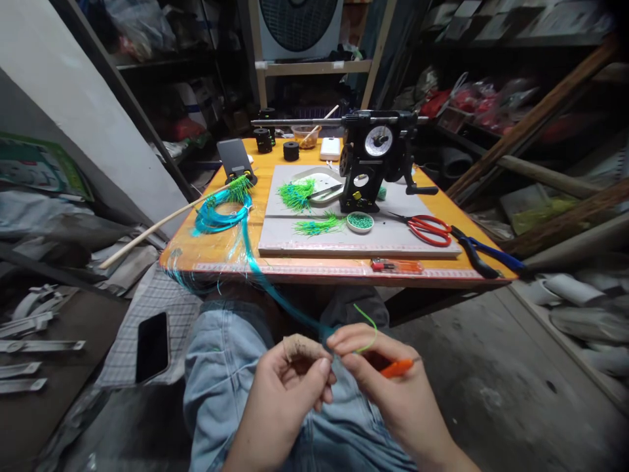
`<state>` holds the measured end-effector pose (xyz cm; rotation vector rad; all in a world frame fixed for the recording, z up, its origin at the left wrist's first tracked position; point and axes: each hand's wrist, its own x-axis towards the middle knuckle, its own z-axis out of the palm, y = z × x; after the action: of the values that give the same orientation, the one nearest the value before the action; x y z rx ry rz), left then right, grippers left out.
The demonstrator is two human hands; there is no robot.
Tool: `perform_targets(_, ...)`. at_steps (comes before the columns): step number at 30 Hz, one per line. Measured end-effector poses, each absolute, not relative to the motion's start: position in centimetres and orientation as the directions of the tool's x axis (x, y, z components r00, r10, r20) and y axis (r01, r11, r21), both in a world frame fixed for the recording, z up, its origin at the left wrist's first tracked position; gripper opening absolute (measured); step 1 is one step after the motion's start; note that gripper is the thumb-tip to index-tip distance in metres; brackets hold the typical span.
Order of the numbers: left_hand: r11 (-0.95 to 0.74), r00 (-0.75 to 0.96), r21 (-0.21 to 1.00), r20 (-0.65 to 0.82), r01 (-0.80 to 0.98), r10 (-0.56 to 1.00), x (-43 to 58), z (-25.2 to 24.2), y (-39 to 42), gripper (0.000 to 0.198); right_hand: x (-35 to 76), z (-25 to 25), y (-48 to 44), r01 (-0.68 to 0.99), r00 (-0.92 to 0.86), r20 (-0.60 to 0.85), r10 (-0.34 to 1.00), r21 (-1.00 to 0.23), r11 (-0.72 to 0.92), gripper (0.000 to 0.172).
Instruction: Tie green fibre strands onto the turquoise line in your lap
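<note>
Both hands work close together over my lap, below the table's front edge. My left hand (289,387), with a bandage on the thumb, pinches the end of a blue line (265,282) that runs up to a blue coil (219,216) on the orange table (314,265). My right hand (388,387) is closed on a small orange tool (397,368) and pinches a thin green strand (367,331) that loops up from the fingertips. The fingertips of both hands meet at the same spot.
On the table lie a grey mat (373,239), green strand bundles (317,226), a dish of green beads (360,221), a black winding machine (376,160), red scissors (430,229), blue pliers (486,254) and an orange lighter (396,265). A phone (152,346) lies at my left.
</note>
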<state>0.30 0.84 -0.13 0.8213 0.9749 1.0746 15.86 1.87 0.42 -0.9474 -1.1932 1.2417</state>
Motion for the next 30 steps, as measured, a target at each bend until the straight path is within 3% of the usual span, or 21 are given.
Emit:
perform_targets(4,0.259,0.102,0.9,-0.238,-0.35,0.966,0.7,-0.3,0.8,0.019,15.1,-0.4,1.8,-0.503,-0.049,-0.198,0.979,-0.842,-0.195,0.012)
perform_targets(7,0.228,0.075,0.903,-0.215,-0.363,0.974,1.0,0.0,1.0,0.017,14.7,-0.2,1.8,-0.596,-0.103,-0.305,0.947,-0.743,-0.304,0.016)
perform_targets(16,0.145,0.051,0.912,-0.136,-0.382,0.989,1.5,0.2,1.0,0.023,14.3,0.2,1.8,-0.682,-0.187,-0.37,0.91,-0.618,-0.392,0.024)
perform_targets(30,0.15,0.085,0.922,-0.128,-0.357,0.988,1.6,0.6,1.1,0.021,13.9,0.0,1.7,-0.636,-0.17,-0.366,0.915,-0.668,-0.386,0.03)
